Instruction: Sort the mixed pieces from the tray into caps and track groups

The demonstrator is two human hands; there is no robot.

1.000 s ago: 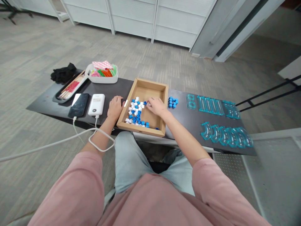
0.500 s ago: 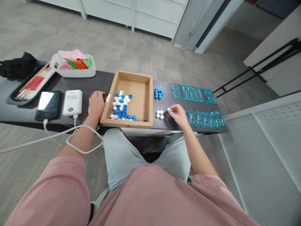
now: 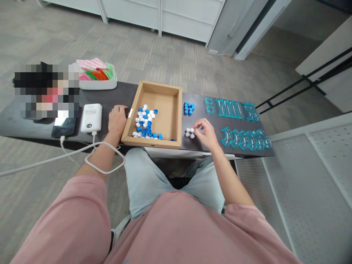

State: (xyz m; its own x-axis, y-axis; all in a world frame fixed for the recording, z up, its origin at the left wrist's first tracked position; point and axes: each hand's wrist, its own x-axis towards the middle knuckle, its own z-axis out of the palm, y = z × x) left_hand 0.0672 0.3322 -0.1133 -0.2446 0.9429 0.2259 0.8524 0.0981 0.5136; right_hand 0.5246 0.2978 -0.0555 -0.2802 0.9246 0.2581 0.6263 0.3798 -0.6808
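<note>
Dark surface (image 3: 126,96), long, spans the view left to right. Cardboard box (image 3: 166,123) mid-surface, open top, mixed white and blue pieces (image 3: 145,123) inside, mostly toward its left and near side. Row of teal curved parts (image 3: 244,140) at right near edge, side by side; row of teal straight parts (image 3: 229,109) behind it. White basket (image 3: 98,85) at far left side, holding colored strands and pink-checked material. Pixelated patch left of basket; contents unclear.

Right hand (image 3: 208,135) right of box, over surface, between box and curved parts. Right grip curled, thumb and finger ends close together at the white cluster; cannot tell if they pinch a piece. Left hand (image 3: 117,120) down on surface just beside box's left wall, fingers loosely spread, grip slack, nothing held; contact with box unclear.

White power bank (image 3: 91,118) left of left hand, cable plugged in. Phone (image 3: 64,126) next to it, partly under pixelation, also cabled. Two teal square parts (image 3: 209,106) left of straight parts.

Blue cluster (image 3: 189,108) on surface just right of box, small pieces grouped tight. White cluster (image 3: 189,133), fewer pieces, nearer the person, right by right fingertips.
</note>
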